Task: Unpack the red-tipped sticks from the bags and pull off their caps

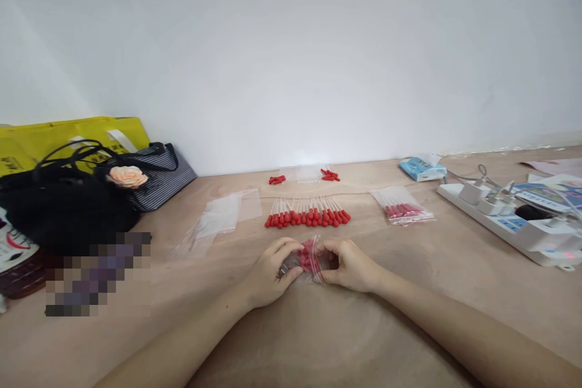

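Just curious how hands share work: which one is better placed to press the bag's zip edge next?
Probably the right hand: its fingertips are at the zip edge, while the left hand holds the bag farther from that edge.

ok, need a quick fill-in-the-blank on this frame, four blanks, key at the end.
1. The clear bag in the left hand and right hand shows ____ contents.
2. The row of sticks lies ____ the clear bag and the wall.
3. The power strip is on the person's ____ side.
4. The large bag behind the black bag is ____.

Missing words: red; between; right; yellow.
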Demonstrator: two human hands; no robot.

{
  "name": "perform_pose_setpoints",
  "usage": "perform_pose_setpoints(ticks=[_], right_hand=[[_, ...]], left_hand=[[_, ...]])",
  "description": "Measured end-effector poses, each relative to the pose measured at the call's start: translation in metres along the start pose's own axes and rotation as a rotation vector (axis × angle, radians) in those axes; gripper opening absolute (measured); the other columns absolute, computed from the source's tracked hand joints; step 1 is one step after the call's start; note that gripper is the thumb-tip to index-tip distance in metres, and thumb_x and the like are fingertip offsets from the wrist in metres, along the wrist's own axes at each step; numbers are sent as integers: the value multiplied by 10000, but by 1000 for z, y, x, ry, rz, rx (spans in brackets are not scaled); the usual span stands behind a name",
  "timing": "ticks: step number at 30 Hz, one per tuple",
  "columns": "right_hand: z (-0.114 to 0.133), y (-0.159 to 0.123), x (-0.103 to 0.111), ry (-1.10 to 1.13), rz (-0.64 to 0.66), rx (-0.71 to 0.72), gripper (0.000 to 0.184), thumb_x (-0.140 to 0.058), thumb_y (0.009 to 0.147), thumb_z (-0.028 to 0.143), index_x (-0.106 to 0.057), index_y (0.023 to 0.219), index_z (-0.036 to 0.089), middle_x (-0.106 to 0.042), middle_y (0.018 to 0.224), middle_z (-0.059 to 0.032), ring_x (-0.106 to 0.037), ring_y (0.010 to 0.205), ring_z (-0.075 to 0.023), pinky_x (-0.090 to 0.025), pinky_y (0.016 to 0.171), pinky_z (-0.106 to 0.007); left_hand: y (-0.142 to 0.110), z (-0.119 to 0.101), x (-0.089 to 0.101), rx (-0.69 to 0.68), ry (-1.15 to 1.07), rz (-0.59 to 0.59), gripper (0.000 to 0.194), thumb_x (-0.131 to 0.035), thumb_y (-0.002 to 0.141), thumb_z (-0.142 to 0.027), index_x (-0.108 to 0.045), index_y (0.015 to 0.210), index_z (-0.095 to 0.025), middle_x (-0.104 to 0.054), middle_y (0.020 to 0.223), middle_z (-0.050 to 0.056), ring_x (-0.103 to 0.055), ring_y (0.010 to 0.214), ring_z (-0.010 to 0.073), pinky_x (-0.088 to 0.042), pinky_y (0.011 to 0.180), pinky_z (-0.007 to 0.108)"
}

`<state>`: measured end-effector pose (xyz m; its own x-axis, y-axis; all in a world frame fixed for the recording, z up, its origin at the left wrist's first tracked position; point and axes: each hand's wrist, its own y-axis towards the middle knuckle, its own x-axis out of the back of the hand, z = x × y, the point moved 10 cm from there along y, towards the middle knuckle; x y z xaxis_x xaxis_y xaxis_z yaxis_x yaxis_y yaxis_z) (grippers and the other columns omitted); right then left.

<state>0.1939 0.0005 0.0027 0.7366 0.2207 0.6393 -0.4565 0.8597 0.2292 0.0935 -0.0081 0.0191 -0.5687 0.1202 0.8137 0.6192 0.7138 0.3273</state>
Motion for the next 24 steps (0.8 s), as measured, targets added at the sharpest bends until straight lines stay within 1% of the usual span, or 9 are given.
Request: perform_pose_setpoints(ticks=[6, 10, 14, 17, 21, 24], right_hand=[[2, 3, -3, -2, 20, -25, 226, -655, 580, 169, -642, 805, 183, -545, 647, 37, -438, 547, -82, -324, 514, -184], [3, 4, -2, 25, 13, -36, 212, -643, 556, 134, -631, 764, 174, -550, 658, 37, -451, 571, -87, -333, 523, -182], [-1, 3, -7, 138, 36, -70, 217, -614, 573, 121, -613, 786, 166, -545, 643, 40, -446, 557, -82, -335, 504, -176], [0, 2, -11, 201, 48, -46, 213, -591, 578, 97, -604, 780, 164, -533, 633, 47, -441, 554, -74, -336, 506, -172], [3, 2, -11, 250, 20, -25, 137, -583, 589, 106, -581, 714, 162, -522, 618, 51, -437, 542, -66, -337, 510, -175], [-4, 2, -11, 322, 17, -66, 108, -579, 600, 121, -566, 701, 158, -520, 598, 52, -437, 532, -64, -339, 506, -176]], left_hand=[[0, -2, -1, -9, -14, 9, 256, -480, 806, -221, -488, 1061, -197, -518, 1075, 70, -507, 984, 175, -422, 869, 328], [-1, -1, -1, -7, -10, 16, 264, -483, 805, -230, -484, 1068, -201, -510, 1086, 72, -502, 991, 177, -422, 865, 328], [-2, 0, -2, -1, -3, 23, 289, -487, 797, -221, -475, 1085, -202, -499, 1103, 75, -496, 1003, 181, -420, 869, 329], [-2, -2, -3, -7, -9, 41, 288, -479, 800, -214, -474, 1087, -198, -503, 1096, 75, -499, 1001, 179, -419, 871, 326], [-2, -3, -4, -16, -21, 52, 279, -468, 803, -200, -480, 1081, -197, -508, 1091, 73, -503, 996, 177, -419, 869, 323], [-2, -2, -3, -21, -28, 48, 281, -467, 803, -195, -475, 1084, -194, -514, 1082, 73, -505, 988, 175, -419, 863, 319]])
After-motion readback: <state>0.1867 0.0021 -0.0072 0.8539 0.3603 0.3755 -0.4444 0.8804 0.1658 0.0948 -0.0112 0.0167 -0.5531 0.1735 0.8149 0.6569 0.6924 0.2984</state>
